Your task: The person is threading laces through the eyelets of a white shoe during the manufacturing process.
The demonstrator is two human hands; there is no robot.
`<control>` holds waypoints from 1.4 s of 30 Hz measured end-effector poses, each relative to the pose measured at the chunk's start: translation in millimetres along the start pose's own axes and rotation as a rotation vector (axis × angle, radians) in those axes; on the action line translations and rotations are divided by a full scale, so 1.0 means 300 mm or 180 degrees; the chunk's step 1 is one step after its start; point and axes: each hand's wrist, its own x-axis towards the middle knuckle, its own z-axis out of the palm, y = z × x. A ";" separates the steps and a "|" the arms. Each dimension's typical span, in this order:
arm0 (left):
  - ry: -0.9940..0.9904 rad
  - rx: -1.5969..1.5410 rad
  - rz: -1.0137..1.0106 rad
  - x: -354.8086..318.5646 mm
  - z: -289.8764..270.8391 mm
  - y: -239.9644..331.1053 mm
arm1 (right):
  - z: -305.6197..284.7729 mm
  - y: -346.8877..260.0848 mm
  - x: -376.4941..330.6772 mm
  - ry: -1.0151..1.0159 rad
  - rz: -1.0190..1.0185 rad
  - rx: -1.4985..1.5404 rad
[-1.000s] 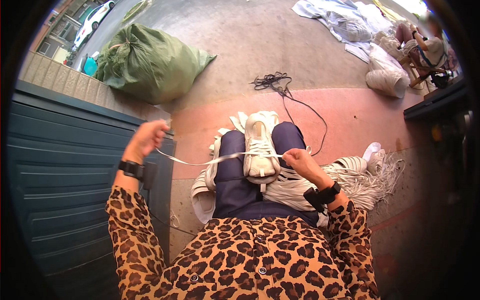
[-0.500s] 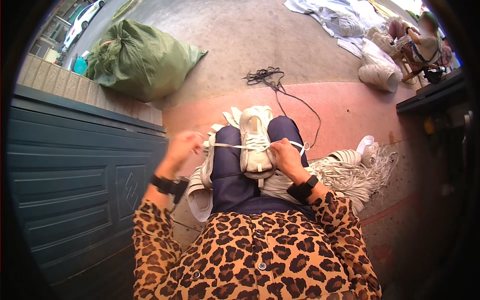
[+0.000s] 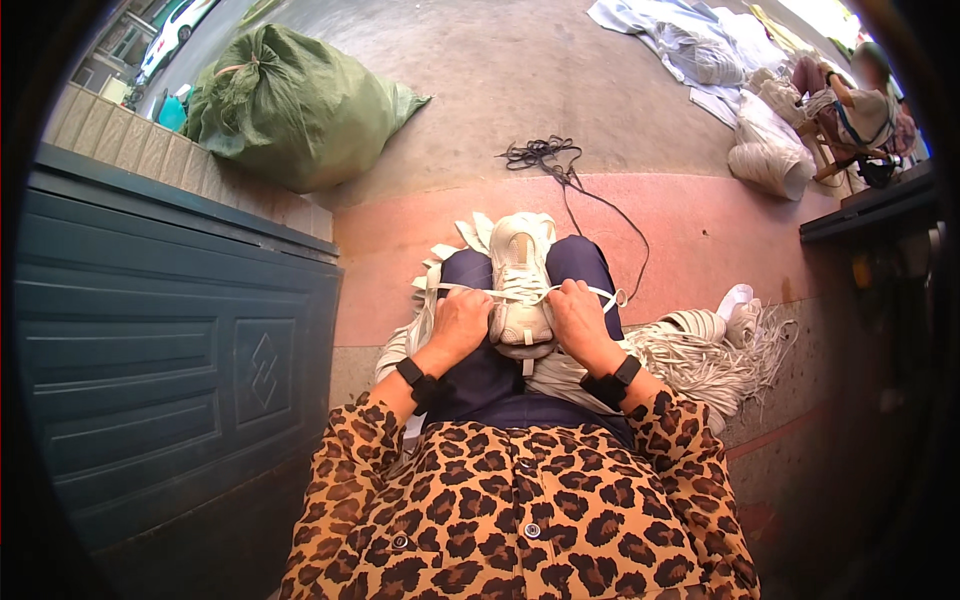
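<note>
Toward the pale shoe (image 3: 522,322) between the knees (image 3: 580,258), the left hand (image 3: 463,326) has moved in since half a second ago. Opposite sits the right hand (image 3: 582,322); both hands' fingers (image 3: 479,299) look pinched closed on the white lace (image 3: 522,295) crossing the shoe.

The leopard-print-sleeved left arm (image 3: 345,475) and matching right arm (image 3: 690,470) are slanting forward and inward. The bare left hand (image 3: 462,322) is gripping with curled fingers, its thumb apparently tucking underneath; the bare right hand (image 3: 581,320) is pinching near it, the backs of both facing upward.
</note>
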 end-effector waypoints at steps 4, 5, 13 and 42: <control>-0.0108 0.0424 0.0355 0.018 -0.019 0.024 | 0.011 0.008 0.006 0.0085 0.0149 0.0307; -0.0141 0.0581 0.0417 0.022 -0.025 0.031 | 0.013 0.010 0.007 0.0023 0.0268 0.0438; -0.0171 0.1417 0.0933 0.055 -0.028 0.078 | -0.005 0.033 0.018 -0.0151 0.0146 0.0830; -0.2542 -0.1165 -0.0637 0.370 0.095 0.256 | 0.068 -0.004 -0.069 0.0695 0.0179 0.0178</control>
